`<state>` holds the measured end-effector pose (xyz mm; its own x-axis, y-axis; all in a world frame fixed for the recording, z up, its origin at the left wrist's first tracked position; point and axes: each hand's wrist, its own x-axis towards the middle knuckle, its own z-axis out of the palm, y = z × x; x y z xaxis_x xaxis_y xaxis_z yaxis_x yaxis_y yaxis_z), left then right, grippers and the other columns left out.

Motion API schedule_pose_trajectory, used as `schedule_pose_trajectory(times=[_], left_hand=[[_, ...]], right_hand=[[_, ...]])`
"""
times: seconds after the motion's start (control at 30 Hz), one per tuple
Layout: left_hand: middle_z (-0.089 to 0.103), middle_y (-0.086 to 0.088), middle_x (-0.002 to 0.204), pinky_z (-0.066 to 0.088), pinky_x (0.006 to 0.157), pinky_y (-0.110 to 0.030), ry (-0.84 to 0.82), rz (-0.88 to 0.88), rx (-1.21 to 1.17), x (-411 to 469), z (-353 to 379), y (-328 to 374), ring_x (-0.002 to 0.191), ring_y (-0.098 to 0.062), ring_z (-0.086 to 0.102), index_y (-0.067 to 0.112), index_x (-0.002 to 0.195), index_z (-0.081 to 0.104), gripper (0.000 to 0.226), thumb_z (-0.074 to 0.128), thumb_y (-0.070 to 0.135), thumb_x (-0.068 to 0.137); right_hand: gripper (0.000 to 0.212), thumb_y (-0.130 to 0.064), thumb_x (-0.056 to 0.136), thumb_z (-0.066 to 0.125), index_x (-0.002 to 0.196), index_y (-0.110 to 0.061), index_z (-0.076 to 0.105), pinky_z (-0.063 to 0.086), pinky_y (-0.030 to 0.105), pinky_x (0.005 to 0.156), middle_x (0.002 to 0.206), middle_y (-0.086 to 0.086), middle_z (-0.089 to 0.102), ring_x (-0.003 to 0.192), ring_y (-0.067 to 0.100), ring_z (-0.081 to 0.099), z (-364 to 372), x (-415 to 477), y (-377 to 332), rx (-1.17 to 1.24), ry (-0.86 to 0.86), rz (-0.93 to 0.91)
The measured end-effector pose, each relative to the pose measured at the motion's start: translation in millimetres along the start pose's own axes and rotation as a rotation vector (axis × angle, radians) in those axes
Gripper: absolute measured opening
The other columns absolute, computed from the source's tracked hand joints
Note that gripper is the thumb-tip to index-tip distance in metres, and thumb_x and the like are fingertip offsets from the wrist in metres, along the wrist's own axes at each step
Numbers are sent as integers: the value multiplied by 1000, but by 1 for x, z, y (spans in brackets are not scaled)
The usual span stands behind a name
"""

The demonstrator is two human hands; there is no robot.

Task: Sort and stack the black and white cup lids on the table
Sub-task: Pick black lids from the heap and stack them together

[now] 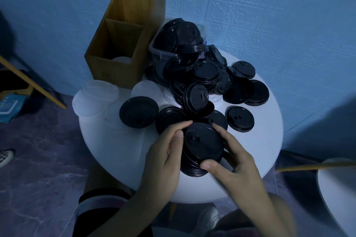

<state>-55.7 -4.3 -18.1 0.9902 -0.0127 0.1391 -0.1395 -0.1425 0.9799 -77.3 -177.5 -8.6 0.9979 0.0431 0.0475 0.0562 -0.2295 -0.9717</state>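
Two hands hold a stack of black lids at the near side of the white table. The left hand curls round its left edge; the right hand pinches its right edge. Behind lies a pile of loose black lids, white lids to the left, then a cardboard box.

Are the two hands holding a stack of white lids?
No, the left hand and the right hand both grip a stack of black lids.
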Motion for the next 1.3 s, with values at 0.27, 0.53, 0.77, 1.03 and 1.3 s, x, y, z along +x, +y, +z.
schedule_pose_trajectory(times=[0.27, 0.53, 0.77, 1.03, 1.3], left_hand=[[71, 14, 100, 55, 79, -27, 2, -14, -29, 3, 4, -1, 96, -11, 68, 33, 121, 62, 36, 32, 27, 102], [68, 20, 104, 48, 78, -11, 1, -2, -3, 2, 4, -8, 98, -4, 65, 29, 118, 59, 32, 31, 25, 102], [69, 15, 101, 53, 78, -22, -12, 17, 20, 4, -1, -8, 95, -8, 66, 31, 119, 60, 32, 33, 29, 103], [69, 18, 118, 53, 90, -30, -6, 114, 135, 6, 6, -8, 113, -9, 66, 32, 129, 62, 41, 32, 42, 103], [51, 29, 144, 47, 104, -24, -152, 172, 202, -2, 6, 1, 135, 0, 50, 52, 141, 48, 51, 55, 51, 91]], right_hand=[[79, -46, 65, 83, 138, -38, 54, 48, 12, 96, 123, -22, 70, 120, 1, 63, 3, 0, 2, 5, 6, -20], [80, -51, 65, 83, 139, -45, 51, 48, 16, 100, 120, -24, 71, 119, -1, 64, -1, 3, 1, -58, -32, -6], [79, -40, 71, 84, 141, -42, 49, 47, 15, 101, 121, -24, 71, 120, -1, 63, -1, 2, 1, -57, -40, -19], [73, -44, 75, 80, 141, -45, 49, 48, 17, 101, 128, -21, 68, 122, 4, 63, -11, -2, 1, -16, -36, -23], [81, -39, 84, 79, 154, -37, 38, 42, 38, 115, 140, -15, 62, 135, 8, 54, -35, -9, 3, -9, -115, 24]])
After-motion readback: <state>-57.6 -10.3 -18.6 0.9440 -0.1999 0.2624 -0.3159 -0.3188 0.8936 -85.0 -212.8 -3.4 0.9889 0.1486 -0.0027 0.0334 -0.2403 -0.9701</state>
